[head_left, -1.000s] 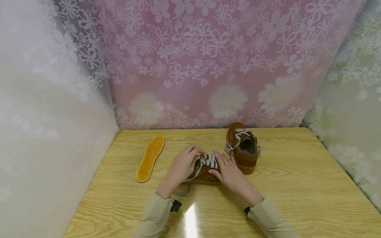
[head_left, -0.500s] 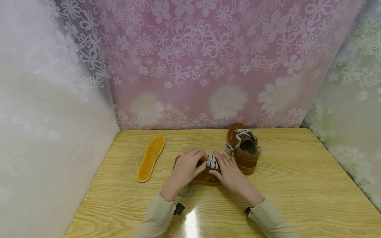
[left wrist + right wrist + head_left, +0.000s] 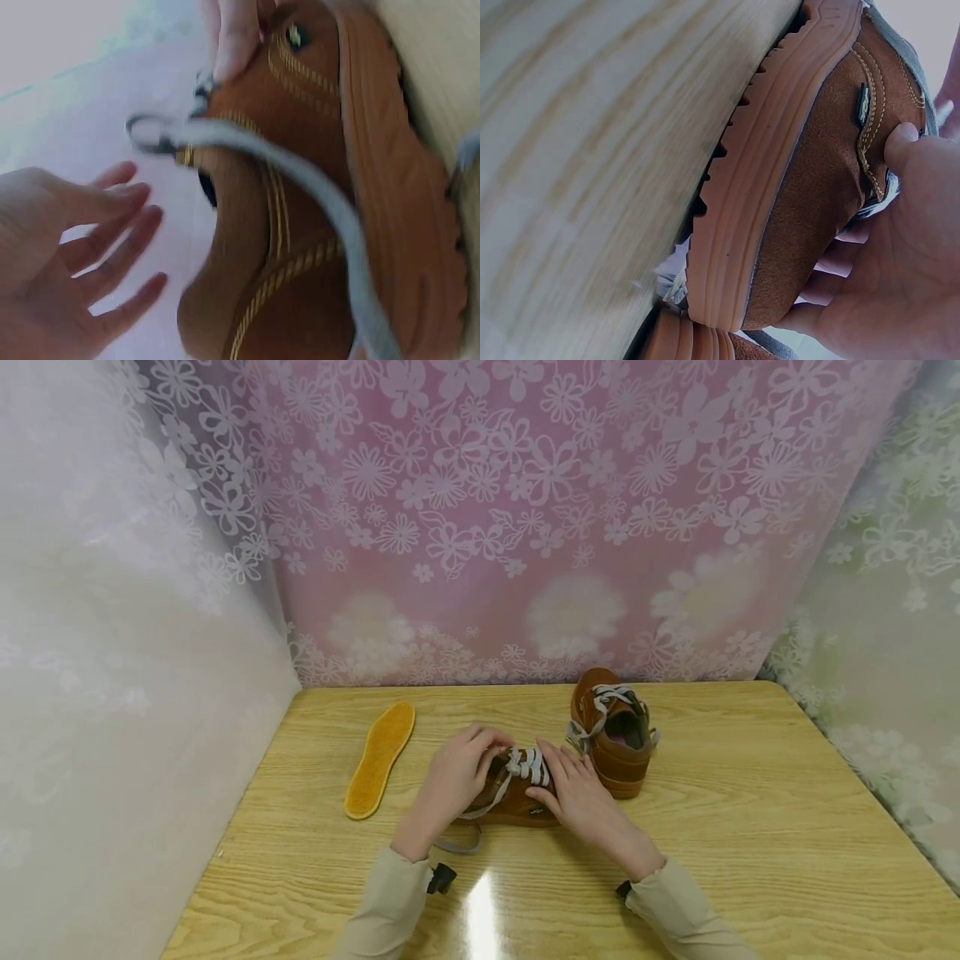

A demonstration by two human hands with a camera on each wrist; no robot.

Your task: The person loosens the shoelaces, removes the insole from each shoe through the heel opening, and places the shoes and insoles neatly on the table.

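A brown suede shoe [image 3: 513, 806] with grey laces [image 3: 534, 767] lies in front of the person, toe to the right. Over its front the right hand [image 3: 581, 795] holds on, thumb on the near side and fingers across the far side, as the right wrist view also shows. Beside the shoe's opening is the left hand [image 3: 452, 777]. Its fingers [image 3: 112, 274] are spread and loosely bent in the left wrist view, with a gap between them and the shoe's collar [image 3: 225, 262]. A lace end [image 3: 315, 191] hangs across the shoe's side.
A matching brown shoe [image 3: 624, 770] stands behind and to the right, its laces tied loosely. On the left lies an orange-yellow insole [image 3: 380, 760]. The wooden table [image 3: 750, 827] is bounded by a pink floral curtain [image 3: 510, 527] at the back.
The left hand went right over the laces half a second ago and has since drawn back left, uncovering the knot area. The right hand and shoe have stayed put.
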